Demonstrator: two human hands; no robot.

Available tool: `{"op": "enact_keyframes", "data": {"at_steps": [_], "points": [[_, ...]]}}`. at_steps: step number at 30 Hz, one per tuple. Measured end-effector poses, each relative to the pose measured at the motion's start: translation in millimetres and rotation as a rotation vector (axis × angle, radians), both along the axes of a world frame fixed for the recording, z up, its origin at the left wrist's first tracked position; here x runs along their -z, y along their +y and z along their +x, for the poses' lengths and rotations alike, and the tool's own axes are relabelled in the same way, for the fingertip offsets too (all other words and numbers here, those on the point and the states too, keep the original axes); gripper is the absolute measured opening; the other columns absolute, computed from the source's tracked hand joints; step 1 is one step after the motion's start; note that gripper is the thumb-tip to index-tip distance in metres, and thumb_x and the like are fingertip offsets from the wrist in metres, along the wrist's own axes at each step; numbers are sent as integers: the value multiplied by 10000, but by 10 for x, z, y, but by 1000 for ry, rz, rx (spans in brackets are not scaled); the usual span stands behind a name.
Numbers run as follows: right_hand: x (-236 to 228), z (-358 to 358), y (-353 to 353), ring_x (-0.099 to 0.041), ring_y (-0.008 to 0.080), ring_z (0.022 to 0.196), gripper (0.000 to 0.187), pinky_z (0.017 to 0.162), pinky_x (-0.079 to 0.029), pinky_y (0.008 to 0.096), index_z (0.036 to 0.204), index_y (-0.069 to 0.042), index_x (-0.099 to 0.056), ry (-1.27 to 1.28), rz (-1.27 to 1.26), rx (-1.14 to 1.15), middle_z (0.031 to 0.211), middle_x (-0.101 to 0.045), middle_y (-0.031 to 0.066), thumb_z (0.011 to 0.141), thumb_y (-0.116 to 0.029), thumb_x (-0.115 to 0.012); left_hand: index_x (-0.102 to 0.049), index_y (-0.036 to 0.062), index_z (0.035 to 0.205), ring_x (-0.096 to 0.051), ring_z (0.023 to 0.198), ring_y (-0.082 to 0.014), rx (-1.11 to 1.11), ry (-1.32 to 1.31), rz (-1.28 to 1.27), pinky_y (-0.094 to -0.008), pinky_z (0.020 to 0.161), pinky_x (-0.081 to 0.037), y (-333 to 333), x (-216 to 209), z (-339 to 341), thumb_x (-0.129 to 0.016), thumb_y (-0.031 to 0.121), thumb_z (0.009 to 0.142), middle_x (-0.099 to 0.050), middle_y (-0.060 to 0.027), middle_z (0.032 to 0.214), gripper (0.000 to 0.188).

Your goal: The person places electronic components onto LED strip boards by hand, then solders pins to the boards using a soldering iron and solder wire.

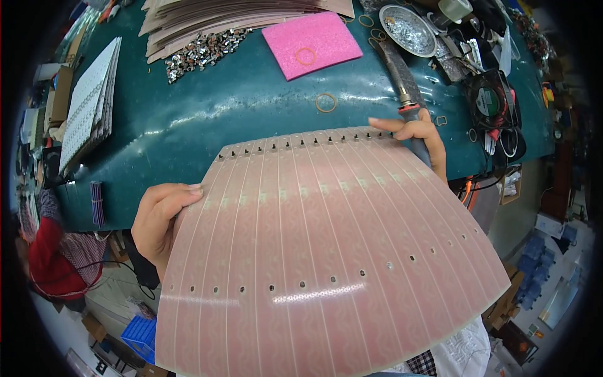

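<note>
A large pale pink circuit board panel (pixel 314 220), scored into long strips, is held up tilted in front of me. Small dark parts line its far edge, and a row of small holes runs across its nearer half. My left hand (pixel 162 217) grips the left edge, thumb on top, other fingers partly hidden beneath. By the far right corner, my right hand (pixel 427 135) is closed round a soldering iron (pixel 409 112) with a grey handle and red collar. One finger of that hand reaches over the panel's far edge; the iron's tip end points away from me.
On the green table (pixel 188 125) lie a pink foam sheet (pixel 323 44), a heap of small metal parts (pixel 204 53) and stacked boards (pixel 188 22). A metal dish (pixel 408 30) and a fan (pixel 492 103) stand at right. White spiral-bound sheets (pixel 93 103) are at left.
</note>
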State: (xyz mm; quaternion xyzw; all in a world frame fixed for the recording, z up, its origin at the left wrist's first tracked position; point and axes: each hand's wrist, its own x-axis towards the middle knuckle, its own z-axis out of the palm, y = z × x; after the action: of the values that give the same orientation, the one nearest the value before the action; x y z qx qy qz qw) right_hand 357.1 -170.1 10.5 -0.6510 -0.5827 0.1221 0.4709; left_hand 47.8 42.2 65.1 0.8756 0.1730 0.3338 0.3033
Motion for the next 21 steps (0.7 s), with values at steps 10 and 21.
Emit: {"op": "enact_keyframes", "data": {"at_steps": [10, 21], "points": [[74, 21, -141, -596, 180, 895, 327, 922, -384, 354, 1051, -72, -466, 47, 95, 141, 1048, -695, 186, 871, -191, -711, -697, -17, 897, -669, 782, -213, -4, -11, -5, -268, 683, -518, -19, 9, 5, -702, -34, 739, -667, -128, 836, 160], [69, 10, -127, -655, 204, 869, 310, 890, -424, 360, 999, -71, -481, 17, 78, 185, 952, -717, 157, 808, 62, -686, -700, -13, 896, -669, 780, -212, -8, -17, -7, -267, 681, -518, 2, 22, 10, -698, -36, 733, -669, -128, 839, 165]]}}
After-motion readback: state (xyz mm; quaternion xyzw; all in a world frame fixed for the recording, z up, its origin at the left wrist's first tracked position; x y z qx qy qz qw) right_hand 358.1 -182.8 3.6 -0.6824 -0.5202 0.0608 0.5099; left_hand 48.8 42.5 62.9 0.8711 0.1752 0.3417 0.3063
